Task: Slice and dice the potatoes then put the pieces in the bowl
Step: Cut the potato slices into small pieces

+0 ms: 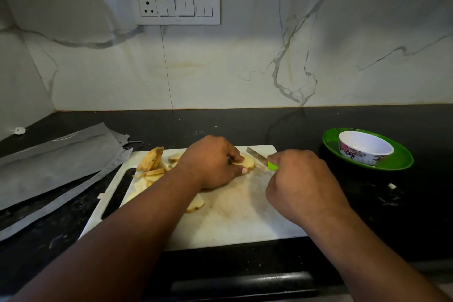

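Observation:
A white cutting board (235, 216) lies on the dark counter. My left hand (210, 162) pinches a flat potato slice (248, 163) near the board's far edge. My right hand (301, 184) grips a knife with a green handle (272, 166); its blade (256, 155) points away to the left, just right of the slice. Several cut slices and peels (152, 167) are piled at the board's far left, and one more piece (196, 205) lies beside my left forearm. The white floral bowl (365, 147) stands on a green plate (402, 162) to the right; I see nothing inside it.
Grey cloth bags (56, 164) lie on the counter to the left. A small potato bit (392, 186) sits on the counter right of the board. A marble wall with a switch panel (177, 7) rises behind. A dark handle (245, 282) runs below the counter's front edge.

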Available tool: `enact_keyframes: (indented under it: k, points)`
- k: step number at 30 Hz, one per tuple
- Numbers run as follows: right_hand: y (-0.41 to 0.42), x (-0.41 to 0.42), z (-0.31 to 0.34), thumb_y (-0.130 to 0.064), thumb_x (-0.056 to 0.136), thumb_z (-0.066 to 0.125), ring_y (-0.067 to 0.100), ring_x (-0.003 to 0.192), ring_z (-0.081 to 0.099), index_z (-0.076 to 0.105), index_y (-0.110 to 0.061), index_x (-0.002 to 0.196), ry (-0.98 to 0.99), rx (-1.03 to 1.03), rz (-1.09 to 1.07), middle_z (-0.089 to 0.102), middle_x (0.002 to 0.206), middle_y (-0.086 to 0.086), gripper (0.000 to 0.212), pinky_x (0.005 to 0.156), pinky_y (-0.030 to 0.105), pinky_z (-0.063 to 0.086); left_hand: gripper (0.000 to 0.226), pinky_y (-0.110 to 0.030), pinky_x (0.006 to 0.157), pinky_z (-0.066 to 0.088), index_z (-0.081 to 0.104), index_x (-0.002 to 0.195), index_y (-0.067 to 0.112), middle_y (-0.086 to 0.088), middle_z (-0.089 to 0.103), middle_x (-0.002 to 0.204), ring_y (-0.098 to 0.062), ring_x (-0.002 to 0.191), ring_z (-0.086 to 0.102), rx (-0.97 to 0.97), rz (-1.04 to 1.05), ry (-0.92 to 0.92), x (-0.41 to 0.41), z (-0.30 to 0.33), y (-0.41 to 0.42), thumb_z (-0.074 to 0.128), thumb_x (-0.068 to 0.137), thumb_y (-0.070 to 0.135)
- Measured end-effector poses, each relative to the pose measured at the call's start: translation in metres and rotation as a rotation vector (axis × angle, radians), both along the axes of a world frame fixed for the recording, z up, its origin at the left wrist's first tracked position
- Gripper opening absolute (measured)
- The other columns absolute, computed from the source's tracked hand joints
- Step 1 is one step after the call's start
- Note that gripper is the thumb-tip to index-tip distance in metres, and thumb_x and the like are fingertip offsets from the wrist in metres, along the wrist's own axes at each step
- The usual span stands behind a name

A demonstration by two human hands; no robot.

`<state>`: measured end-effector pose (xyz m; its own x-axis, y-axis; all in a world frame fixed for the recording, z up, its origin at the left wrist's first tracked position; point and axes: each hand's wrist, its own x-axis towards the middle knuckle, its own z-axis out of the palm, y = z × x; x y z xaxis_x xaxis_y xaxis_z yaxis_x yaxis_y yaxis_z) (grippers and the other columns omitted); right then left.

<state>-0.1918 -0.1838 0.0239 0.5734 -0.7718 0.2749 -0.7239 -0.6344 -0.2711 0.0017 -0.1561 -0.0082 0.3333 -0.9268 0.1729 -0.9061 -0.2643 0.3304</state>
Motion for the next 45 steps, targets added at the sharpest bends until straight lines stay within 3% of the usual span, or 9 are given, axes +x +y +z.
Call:
enact_keyframes:
  k: [3,7,12,19,23,28,35,45]
  points:
    - [-0.001,0.003,0.0,-0.021,0.089,0.062,0.01,0.075,0.054,0.065,-0.025,0.125,0.015,0.001,0.002,0.066,0.105,-0.003,0.035,0.066,0.02,0.048,0.043,-0.037,0.102,0.055,0.074,0.126,0.031,0.014,0.067,0.136,-0.007,0.115,0.064,0.008,-0.005,-0.001,0.0,0.001,0.0,0.076,0.089,0.053]
    - [-0.001,0.007,-0.003,-0.022,0.087,0.063,0.01,0.067,0.052,0.068,-0.025,0.114,0.019,-0.01,0.005,0.061,0.09,-0.005,0.028,0.058,0.019,0.046,0.042,-0.035,0.102,0.054,0.074,0.126,0.031,0.013,0.068,0.136,-0.007,0.116,0.064,0.016,-0.001,-0.008,-0.002,0.003,0.0,0.075,0.09,0.052]
    - [0.003,0.007,-0.002,-0.023,0.087,0.063,0.011,0.07,0.054,0.067,-0.024,0.111,0.044,0.005,0.02,0.058,0.09,-0.004,0.024,0.061,0.021,0.048,0.041,-0.036,0.101,0.055,0.075,0.124,0.032,0.013,0.069,0.134,-0.008,0.114,0.064,0.027,0.025,-0.014,-0.003,0.003,-0.001,0.075,0.089,0.054]
    - [0.015,-0.01,0.002,-0.02,0.084,0.059,0.01,0.065,0.046,0.064,-0.028,0.12,0.103,-0.026,0.04,0.048,0.085,-0.005,0.037,0.057,0.019,0.041,0.04,-0.035,0.101,0.054,0.076,0.123,0.03,0.012,0.069,0.134,-0.009,0.114,0.064,0.043,0.035,0.011,-0.002,0.003,-0.004,0.075,0.089,0.052]
    - [0.023,-0.024,0.01,-0.021,0.084,0.059,0.011,0.064,0.042,0.062,-0.028,0.117,0.16,-0.017,0.025,0.043,0.082,-0.005,0.034,0.053,0.02,0.036,0.041,-0.033,0.1,0.054,0.076,0.123,0.031,0.013,0.069,0.134,-0.008,0.114,0.064,0.035,0.021,0.0,-0.001,0.002,-0.003,0.075,0.089,0.054]
    - [0.023,-0.023,0.014,-0.021,0.085,0.059,0.008,0.062,0.043,0.064,-0.026,0.112,0.121,-0.036,0.009,0.051,0.085,-0.005,0.028,0.049,0.017,0.032,0.042,-0.036,0.1,0.056,0.076,0.122,0.033,0.014,0.07,0.131,-0.005,0.11,0.065,0.021,0.018,0.006,0.0,0.001,-0.001,0.076,0.087,0.056]
    - [0.015,0.004,0.001,-0.022,0.084,0.061,0.011,0.072,0.055,0.065,-0.026,0.113,0.07,-0.055,0.024,0.058,0.093,-0.006,0.029,0.06,0.021,0.05,0.041,-0.035,0.099,0.056,0.076,0.124,0.03,0.012,0.071,0.131,-0.009,0.112,0.065,0.021,0.016,0.014,-0.002,0.002,-0.001,0.076,0.089,0.053]
    - [0.026,-0.018,0.0,-0.02,0.087,0.06,0.013,0.082,0.056,0.06,-0.028,0.127,0.165,-0.035,0.04,0.06,0.111,-0.005,0.041,0.069,0.021,0.05,0.04,-0.036,0.099,0.056,0.077,0.121,0.032,0.015,0.071,0.13,-0.007,0.11,0.065,0.02,0.011,0.019,0.0,0.003,-0.002,0.076,0.088,0.054]
